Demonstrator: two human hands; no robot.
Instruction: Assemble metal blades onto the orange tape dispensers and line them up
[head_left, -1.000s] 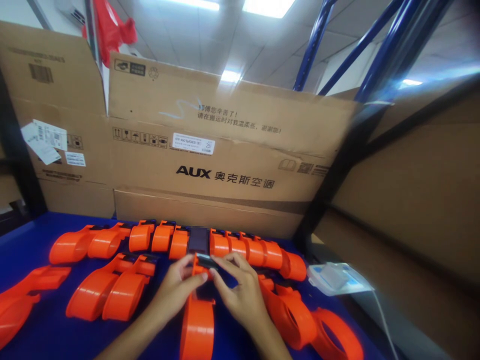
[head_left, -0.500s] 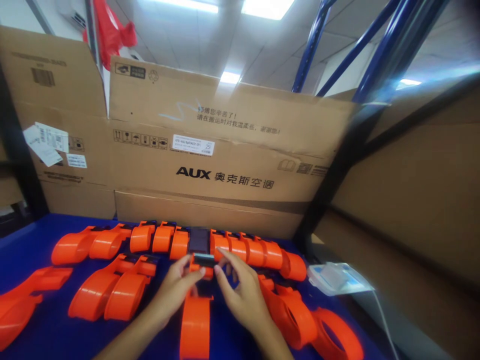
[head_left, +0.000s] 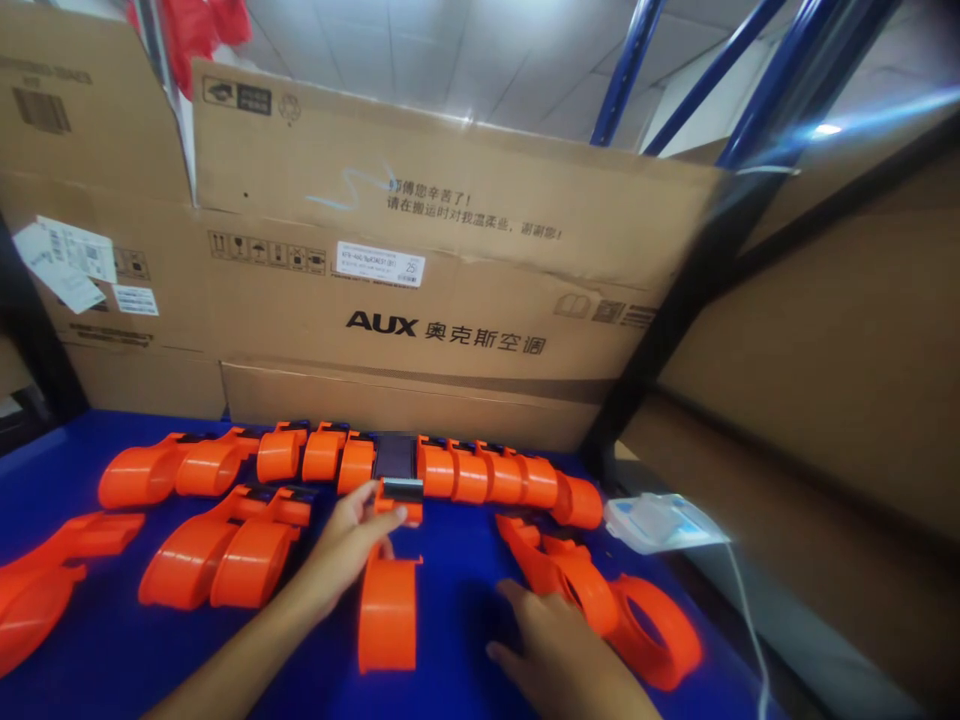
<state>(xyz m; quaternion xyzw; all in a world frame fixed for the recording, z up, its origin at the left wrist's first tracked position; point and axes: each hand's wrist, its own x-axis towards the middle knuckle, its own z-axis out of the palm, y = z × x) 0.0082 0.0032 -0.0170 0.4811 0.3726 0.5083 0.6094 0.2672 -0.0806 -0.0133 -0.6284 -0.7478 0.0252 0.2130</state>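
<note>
My left hand [head_left: 345, 550] pinches the black-edged front end of an orange tape dispenser [head_left: 388, 610] that stands upright on the blue table [head_left: 457, 560]. My right hand [head_left: 559, 655] lies low at the bottom edge, fingers spread flat, holding nothing. Its fingertips rest close to a loose pile of orange dispensers [head_left: 592, 595] on the right. A black dispenser part [head_left: 395, 455] sits in the back row, just beyond the held piece.
A row of orange dispensers [head_left: 480, 475] lines the back of the table, with more at the left [head_left: 217, 560]. Large cardboard boxes [head_left: 420, 290] wall off the rear. A white and blue packet [head_left: 656, 520] with a cable lies at the right edge. Blue racking stands behind.
My right hand has let go of the dispenser's front end and drawn back toward me and to the right. My left hand still grips it. The view has tilted down a little.
</note>
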